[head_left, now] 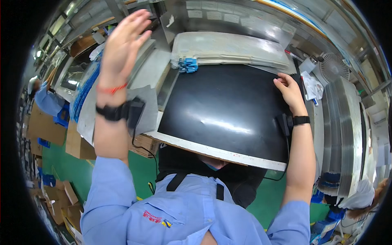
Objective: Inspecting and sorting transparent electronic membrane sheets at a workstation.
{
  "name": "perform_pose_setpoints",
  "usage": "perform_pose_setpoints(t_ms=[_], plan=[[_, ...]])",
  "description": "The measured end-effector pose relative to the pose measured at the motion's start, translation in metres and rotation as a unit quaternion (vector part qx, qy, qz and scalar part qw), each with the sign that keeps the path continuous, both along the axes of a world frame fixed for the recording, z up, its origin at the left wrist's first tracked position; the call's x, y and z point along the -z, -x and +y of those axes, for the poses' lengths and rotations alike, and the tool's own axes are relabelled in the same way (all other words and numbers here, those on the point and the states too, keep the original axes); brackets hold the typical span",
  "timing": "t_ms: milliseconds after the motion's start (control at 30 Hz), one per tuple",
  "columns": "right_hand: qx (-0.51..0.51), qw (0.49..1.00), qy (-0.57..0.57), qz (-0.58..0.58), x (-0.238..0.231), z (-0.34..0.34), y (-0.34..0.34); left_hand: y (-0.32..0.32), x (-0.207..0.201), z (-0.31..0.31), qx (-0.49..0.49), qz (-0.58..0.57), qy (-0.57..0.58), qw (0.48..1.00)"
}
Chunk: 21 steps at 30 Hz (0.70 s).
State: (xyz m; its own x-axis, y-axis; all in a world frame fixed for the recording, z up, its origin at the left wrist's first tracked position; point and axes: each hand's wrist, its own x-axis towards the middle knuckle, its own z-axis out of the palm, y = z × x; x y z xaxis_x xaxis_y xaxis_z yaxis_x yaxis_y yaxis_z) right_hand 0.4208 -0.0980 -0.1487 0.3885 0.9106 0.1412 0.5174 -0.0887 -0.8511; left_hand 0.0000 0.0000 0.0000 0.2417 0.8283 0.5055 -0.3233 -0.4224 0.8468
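admittedly, the left hand [122, 47] was blurred, and its forearm covered part of the grey sheet [145, 104] beside the table; its fingers were stretched out with the thumb apart, and the palm looked free. the right hand [289, 92] was curled over the far right part of the black mat [220, 106], and it was impossible to tell whether thumb and fingertips met, held something thin or touched the mat. the mat lay flat in front of the person, with a bright glare washing out part of its surface. its far edge ran up to a stack of pale sheets [230, 49], so whether it carried on underneath could not be seen. blue clips [188, 65] sat bunched at the stack's near left corner, too crowded to count. a co-worker [49, 100] at the far left was small and bent by the rim, their hands hard to make out. along the near side, the table's white edge [216, 151] curved just in front of the person's body. open room spread over the mat's middle, between the two hands. past its right side things stood closer together: a crumpled white cloth [312, 87], a bottle [308, 64], a round fan [335, 66] and tall grey stacks [341, 130].
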Motion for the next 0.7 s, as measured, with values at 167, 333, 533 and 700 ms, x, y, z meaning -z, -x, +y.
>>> perform_pose_setpoints(t_ms=[167,333,533,700], plan=[[-0.007,0.999,-0.024,-0.023,-0.003,-0.005,-0.011,0.063,-0.002,-0.058,-0.197,-0.048,-0.072,0.977],[-0.028,0.998,-0.017,-0.053,-0.006,0.002,0.01,0.234,0.077,-0.06,-0.374,-0.081,0.07,0.921],[-0.03,1.0,0.003,-0.009,-0.008,-0.003,0.018,0.257,0.153,-0.074,-0.303,-0.162,0.245,0.907],[-0.034,0.999,0.007,0.007,-0.006,-0.003,0.014,0.257,0.141,-0.07,-0.309,-0.131,0.226,0.914]])
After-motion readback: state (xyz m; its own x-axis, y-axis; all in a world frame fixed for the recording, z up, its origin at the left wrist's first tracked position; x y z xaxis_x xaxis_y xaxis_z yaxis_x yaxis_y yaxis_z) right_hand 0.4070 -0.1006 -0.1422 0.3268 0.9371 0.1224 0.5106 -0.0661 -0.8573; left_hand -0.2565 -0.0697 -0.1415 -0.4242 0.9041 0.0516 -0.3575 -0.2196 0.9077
